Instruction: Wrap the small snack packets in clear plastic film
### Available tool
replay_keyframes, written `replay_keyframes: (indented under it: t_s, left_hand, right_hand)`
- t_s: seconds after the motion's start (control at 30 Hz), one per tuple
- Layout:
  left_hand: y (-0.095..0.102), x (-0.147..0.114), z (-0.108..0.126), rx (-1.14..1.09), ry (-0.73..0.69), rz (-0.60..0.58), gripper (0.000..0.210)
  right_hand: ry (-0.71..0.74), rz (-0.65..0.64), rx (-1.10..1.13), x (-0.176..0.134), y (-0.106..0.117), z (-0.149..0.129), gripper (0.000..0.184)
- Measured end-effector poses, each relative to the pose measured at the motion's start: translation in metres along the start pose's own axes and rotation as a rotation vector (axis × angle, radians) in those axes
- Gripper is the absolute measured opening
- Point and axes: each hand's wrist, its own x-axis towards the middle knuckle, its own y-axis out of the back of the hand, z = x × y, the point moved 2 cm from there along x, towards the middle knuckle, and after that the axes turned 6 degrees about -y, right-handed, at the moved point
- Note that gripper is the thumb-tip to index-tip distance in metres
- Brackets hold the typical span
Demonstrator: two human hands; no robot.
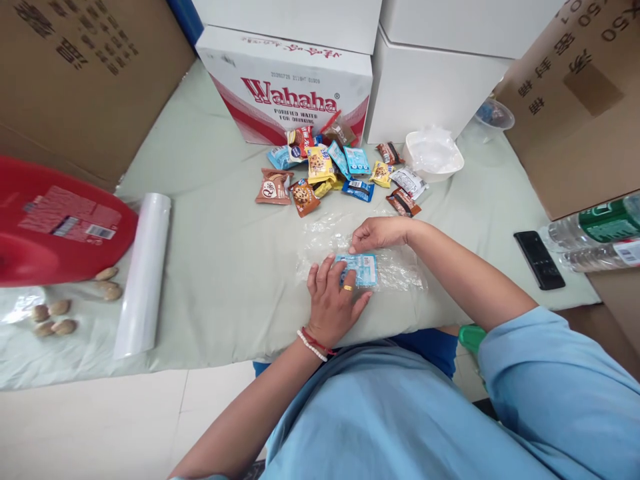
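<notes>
Left grip (333, 300) spread over blue pkt (369, 270); R grip (377, 233) by its far edge, pinch unclear; clear plastic (403, 270) around both may crease if tugged.

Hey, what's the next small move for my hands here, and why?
Probably use your right hand to fold the far side of the clear plastic over the blue packet: your left hand rests on the packet and can steady it, your right fingertips are near its far edge, and loose plastic spreads around it.
</notes>
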Motion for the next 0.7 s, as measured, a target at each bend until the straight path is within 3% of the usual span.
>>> replay_keyframes:
  t_s: [0.17,0.37,0.57,0.7]
  left_hand:
    - [-0.001,0.0,0.0,-0.01,-0.003,-0.007,0.044]
    - [-0.001,0.0,0.0,-0.011,0.002,-0.032,0.046]
    - [-0.001,0.001,0.0,-0.033,-0.026,-0.058,0.048]
    - [0.001,0.001,0.0,-0.001,-0.006,-0.006,0.049]
  right_hand:
    - [-0.027,0.037,-0.08,0.004,-0.002,0.006,0.048]
    - [0.045,0.039,-0.045,0.007,-0.008,0.008,0.025]
    - [0.11,0.053,-0.12,0.003,-0.008,0.002,0.026]
    - [0.156,0.114,-0.18,0.002,-0.004,-0.004,0.026]
